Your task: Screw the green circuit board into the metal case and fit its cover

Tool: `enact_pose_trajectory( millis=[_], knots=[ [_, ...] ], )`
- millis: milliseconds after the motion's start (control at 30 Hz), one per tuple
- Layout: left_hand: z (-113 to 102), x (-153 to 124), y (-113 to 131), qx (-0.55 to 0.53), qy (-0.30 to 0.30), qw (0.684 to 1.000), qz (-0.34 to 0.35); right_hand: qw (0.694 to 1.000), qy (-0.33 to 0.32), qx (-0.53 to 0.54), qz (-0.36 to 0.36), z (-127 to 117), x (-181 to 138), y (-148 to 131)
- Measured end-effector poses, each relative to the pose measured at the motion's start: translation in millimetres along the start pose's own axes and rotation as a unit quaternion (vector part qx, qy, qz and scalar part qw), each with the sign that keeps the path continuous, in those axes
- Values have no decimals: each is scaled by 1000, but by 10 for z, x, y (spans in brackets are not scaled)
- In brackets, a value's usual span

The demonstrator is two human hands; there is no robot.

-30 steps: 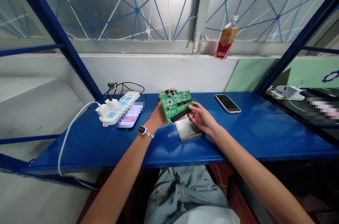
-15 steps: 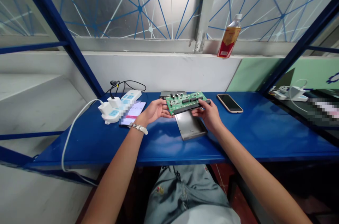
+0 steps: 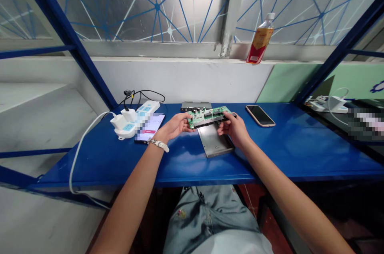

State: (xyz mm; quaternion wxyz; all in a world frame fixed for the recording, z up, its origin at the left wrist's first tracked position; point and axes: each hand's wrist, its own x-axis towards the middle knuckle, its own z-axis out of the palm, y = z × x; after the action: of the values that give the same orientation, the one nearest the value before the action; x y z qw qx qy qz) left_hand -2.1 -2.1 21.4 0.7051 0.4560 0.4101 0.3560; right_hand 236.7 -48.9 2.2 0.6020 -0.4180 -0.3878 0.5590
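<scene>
A green circuit board (image 3: 210, 114) with dark chips and a long row of ports along its near edge is held up above the desk. My left hand (image 3: 179, 123) grips its left end, thumb on top and fingers beneath. At the right end, my right hand (image 3: 235, 127) pinches the board, its thumb on the upper face. Below the board a grey metal casing part (image 3: 216, 144) lies on the desk, partly covered by the board and my right hand. Another grey metal piece (image 3: 196, 105) rests behind the board near the wall.
On the blue desk (image 3: 183, 162), a white power strip (image 3: 127, 128) with plugs and cables and a lit phone (image 3: 150, 128) lie to the left. A dark-screened phone (image 3: 260, 115) is on the right. A drink bottle (image 3: 260, 42) stands on the window ledge.
The board has tilted, so its port row now faces me more and looks lighter. Both hands keep hold of its ends, nearly in place.
</scene>
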Motion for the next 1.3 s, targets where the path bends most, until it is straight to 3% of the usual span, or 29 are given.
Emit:
enact_pose_trajectory(
  millis=[467, 867, 1067, 1200, 1300],
  knots=[
    [-41, 21, -31, 13, -33, 999, 31, 1000, 10, 3, 8, 3, -18, -32],
    [-28, 23, -29, 20, -15, 999, 32, 1000, 10, 2, 8, -3, -8, -10],
    [-18, -13, 45, 6, -52, 998, 27, 1000, -1, 18, 12, 24, -35, -45],
    [-1, 28, 9, 19, -8, 997, 75, 1000, -14, 22, 4, 24, -36, -29],
    [10, 77, -41, 42, 58, 989, 130, 999, -25, 34, -11, 29, -35, -12]
  ],
)
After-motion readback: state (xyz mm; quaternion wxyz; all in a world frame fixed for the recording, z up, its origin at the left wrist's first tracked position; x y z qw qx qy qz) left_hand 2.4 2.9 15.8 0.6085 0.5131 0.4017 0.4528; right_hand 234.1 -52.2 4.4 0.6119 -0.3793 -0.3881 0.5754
